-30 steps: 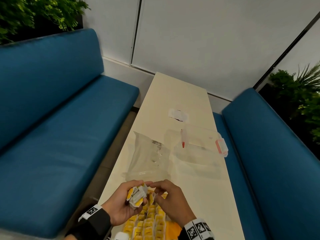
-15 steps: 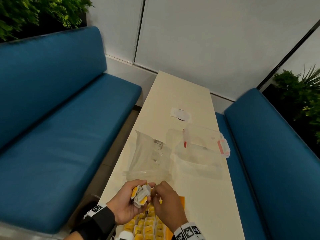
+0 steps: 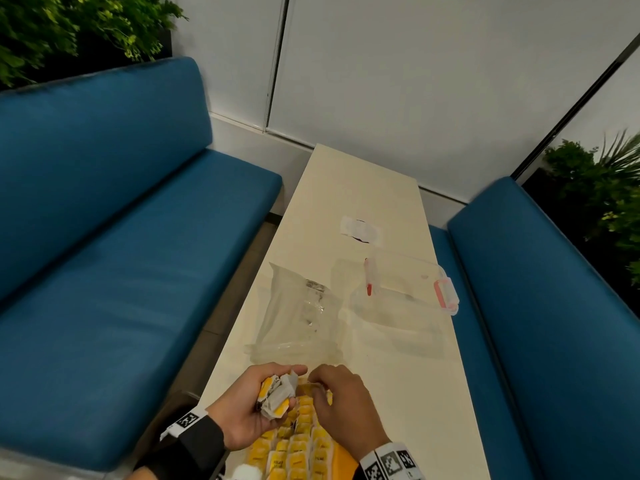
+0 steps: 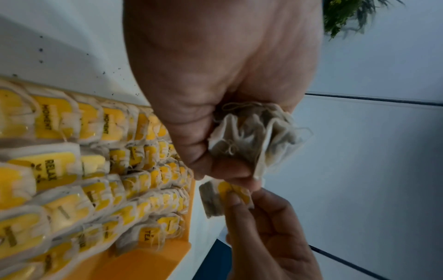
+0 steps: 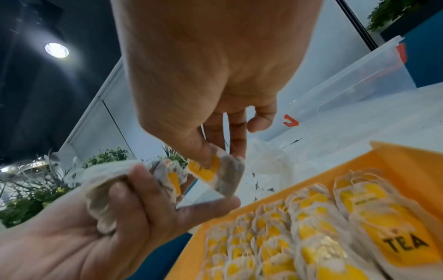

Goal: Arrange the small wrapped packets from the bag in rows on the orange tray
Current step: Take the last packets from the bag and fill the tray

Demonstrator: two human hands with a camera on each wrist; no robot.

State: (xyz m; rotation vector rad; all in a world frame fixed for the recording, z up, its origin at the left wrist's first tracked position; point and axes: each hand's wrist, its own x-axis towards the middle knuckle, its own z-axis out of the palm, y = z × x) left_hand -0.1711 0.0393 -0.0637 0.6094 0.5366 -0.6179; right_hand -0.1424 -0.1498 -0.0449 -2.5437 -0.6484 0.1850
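My left hand (image 3: pixel 256 407) grips a bunch of tea packets (image 3: pixel 277 398), white paper with yellow tags, above the near left corner of the orange tray (image 3: pixel 341 460). The same bunch of tea packets (image 4: pixel 251 140) fills its curled fingers in the left wrist view. My right hand (image 3: pixel 341 400) pinches one single packet (image 5: pixel 213 174) between thumb and fingers, just beside the bunch. That single packet (image 4: pixel 225 197) hangs above the tray's far end. Several rows of packets (image 5: pixel 299 236) lie overlapped on the orange tray (image 5: pixel 405 161).
An empty clear plastic bag (image 3: pixel 299 313) lies on the cream table (image 3: pixel 408 393) just beyond my hands. A clear lidded box (image 3: pixel 405 296) with red clips stands further right. Blue benches (image 3: pixel 104 271) flank the narrow table on both sides.
My right hand has drawn one packet away from the bunch in my left hand. Both hands stayed above the tray's far end; the head view shifted slightly.
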